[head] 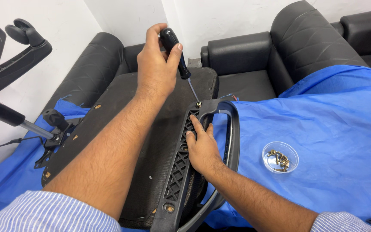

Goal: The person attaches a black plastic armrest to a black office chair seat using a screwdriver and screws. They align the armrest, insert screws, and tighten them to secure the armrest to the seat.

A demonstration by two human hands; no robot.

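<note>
We see the left hand (156, 68) wrapped around the black handle of a screwdriver (177, 56), fingers closed on it in a firm grip, thumb pressed along the top. The tool's long axis runs down and away from that hand, slanting toward the right hand, and its thin metal shaft ends on a brass screw (198, 104) set in the top corner of a black plastic armrest bracket (181, 159). The right hand (202, 148) lies flat on that bracket, fingers stretched out and pressing down, holding nothing; its fingertips sit just below the screw, so it is the nearer hand to the screw itself, while the left hand stands above it at the far end of the tool. The bracket lies lengthwise toward us on the underside of an upturned chair seat (121, 129), which passes beneath both forearms. Out beyond the right hand, well apart on the blue cloth (323, 129), stands a small clear dish of screws (280, 157). Past the left forearm we see the chair's gas cylinder and base (9, 64).
</note>
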